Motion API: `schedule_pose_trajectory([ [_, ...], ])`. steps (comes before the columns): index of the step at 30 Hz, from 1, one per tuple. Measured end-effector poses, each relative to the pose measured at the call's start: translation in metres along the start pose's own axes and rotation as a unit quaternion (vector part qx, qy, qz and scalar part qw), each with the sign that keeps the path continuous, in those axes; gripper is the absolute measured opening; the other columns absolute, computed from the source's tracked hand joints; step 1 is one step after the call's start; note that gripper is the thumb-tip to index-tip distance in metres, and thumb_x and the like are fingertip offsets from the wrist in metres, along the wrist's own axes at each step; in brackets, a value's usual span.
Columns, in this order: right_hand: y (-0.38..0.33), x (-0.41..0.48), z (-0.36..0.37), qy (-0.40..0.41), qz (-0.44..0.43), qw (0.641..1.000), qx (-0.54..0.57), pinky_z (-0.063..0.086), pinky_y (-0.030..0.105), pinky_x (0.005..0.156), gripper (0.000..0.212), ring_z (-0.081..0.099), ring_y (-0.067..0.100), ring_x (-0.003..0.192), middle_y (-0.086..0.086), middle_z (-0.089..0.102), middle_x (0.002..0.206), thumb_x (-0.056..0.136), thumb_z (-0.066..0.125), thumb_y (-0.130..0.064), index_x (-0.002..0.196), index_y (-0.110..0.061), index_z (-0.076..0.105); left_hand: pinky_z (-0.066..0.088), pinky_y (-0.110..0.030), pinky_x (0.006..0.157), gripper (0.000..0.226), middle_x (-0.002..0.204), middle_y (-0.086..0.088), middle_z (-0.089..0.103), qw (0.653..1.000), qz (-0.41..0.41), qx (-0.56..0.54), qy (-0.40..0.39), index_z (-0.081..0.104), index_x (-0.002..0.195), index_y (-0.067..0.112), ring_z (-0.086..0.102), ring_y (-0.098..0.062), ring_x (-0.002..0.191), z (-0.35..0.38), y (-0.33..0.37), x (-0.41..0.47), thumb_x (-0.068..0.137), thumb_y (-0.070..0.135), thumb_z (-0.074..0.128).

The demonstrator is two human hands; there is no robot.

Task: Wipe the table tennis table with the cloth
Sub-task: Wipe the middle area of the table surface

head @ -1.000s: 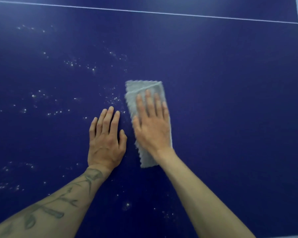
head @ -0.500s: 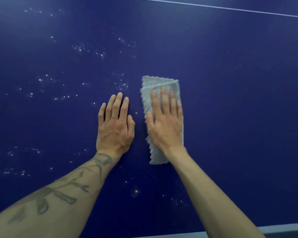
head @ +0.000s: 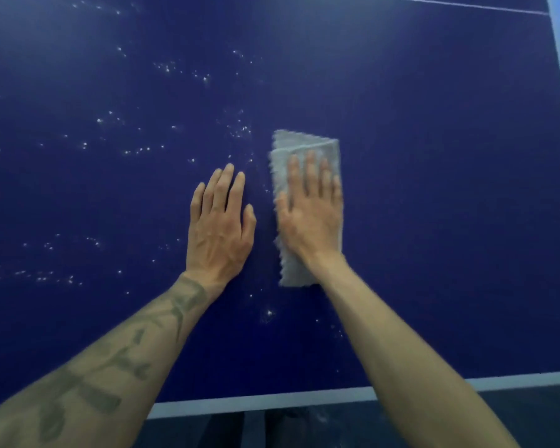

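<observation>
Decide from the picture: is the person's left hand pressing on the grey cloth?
No, the left hand lies flat on the bare blue table beside the cloth, which the right hand presses.

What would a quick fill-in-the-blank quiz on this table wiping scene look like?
The right hand lies flat on a folded grey ____.
The left hand rests flat on the blue table, holding ____.
White specks lie mostly to the ____ of both hands.
Missing words: cloth; nothing; left.
</observation>
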State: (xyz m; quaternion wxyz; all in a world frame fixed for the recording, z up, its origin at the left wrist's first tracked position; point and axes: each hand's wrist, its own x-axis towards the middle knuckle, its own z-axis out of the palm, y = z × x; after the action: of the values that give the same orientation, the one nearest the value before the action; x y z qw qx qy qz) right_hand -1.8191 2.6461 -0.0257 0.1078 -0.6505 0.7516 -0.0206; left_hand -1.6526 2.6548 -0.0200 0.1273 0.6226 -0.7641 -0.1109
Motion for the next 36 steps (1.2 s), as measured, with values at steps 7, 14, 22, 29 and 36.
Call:
schedule_pose_trajectory([
  [7, 0.057, -0.06, -0.001, -0.027, -0.064, 0.997, -0.022, 0.006, 0.048, 0.134, 0.067, -0.007, 0.021, 0.165, 0.001, -0.005, 0.179, 0.109, 0.022, -0.045, 0.171, -0.027, 0.004, 0.018, -0.052, 0.13, 0.059, 0.171, -0.013, 0.026, 0.998, -0.004, 0.041, -0.036, 0.034, 0.161, 0.004, 0.023, -0.03, 0.16, 0.005, -0.012, -0.068, 0.108, 0.029, 0.035],
  [14, 0.029, -0.02, -0.002, 0.008, 0.067, 0.998, 0.01, 0.003, 0.05, 0.133, 0.068, -0.007, 0.026, 0.165, 0.007, -0.005, 0.179, 0.109, 0.02, -0.044, 0.171, -0.022, 0.003, 0.015, -0.05, 0.131, 0.058, 0.171, -0.011, 0.027, 0.998, 0.0, 0.046, -0.029, 0.034, 0.161, 0.007, 0.021, -0.028, 0.16, 0.013, -0.016, -0.07, 0.107, 0.029, 0.033],
  [22, 0.06, -0.085, 0.007, -0.014, -0.113, 0.993, -0.023, 0.009, 0.047, 0.134, 0.068, -0.001, 0.021, 0.166, 0.002, 0.001, 0.18, 0.108, 0.031, -0.041, 0.171, -0.026, 0.011, 0.016, -0.051, 0.13, 0.058, 0.17, -0.012, 0.028, 0.999, -0.004, 0.04, -0.024, 0.034, 0.16, 0.006, 0.023, -0.029, 0.159, 0.011, -0.015, -0.067, 0.107, 0.028, 0.032],
  [29, 0.04, -0.044, 0.004, 0.023, 0.079, 0.997, 0.016, 0.002, 0.049, 0.134, 0.068, -0.007, 0.023, 0.165, 0.004, -0.005, 0.179, 0.109, 0.023, -0.043, 0.171, -0.024, 0.004, 0.017, -0.052, 0.13, 0.058, 0.17, -0.012, 0.029, 0.999, -0.007, 0.042, -0.031, 0.035, 0.16, 0.006, 0.023, -0.029, 0.159, 0.01, -0.015, -0.067, 0.106, 0.028, 0.033],
  [36, 0.037, -0.106, 0.019, -0.002, -0.136, 0.991, -0.008, 0.011, 0.05, 0.133, 0.069, -0.001, 0.022, 0.166, 0.003, 0.001, 0.179, 0.108, 0.033, -0.041, 0.171, -0.023, 0.011, 0.018, -0.052, 0.13, 0.057, 0.17, -0.012, 0.029, 0.999, -0.004, 0.034, -0.024, 0.035, 0.16, 0.005, 0.024, -0.029, 0.159, 0.008, -0.013, -0.068, 0.106, 0.025, 0.035],
])
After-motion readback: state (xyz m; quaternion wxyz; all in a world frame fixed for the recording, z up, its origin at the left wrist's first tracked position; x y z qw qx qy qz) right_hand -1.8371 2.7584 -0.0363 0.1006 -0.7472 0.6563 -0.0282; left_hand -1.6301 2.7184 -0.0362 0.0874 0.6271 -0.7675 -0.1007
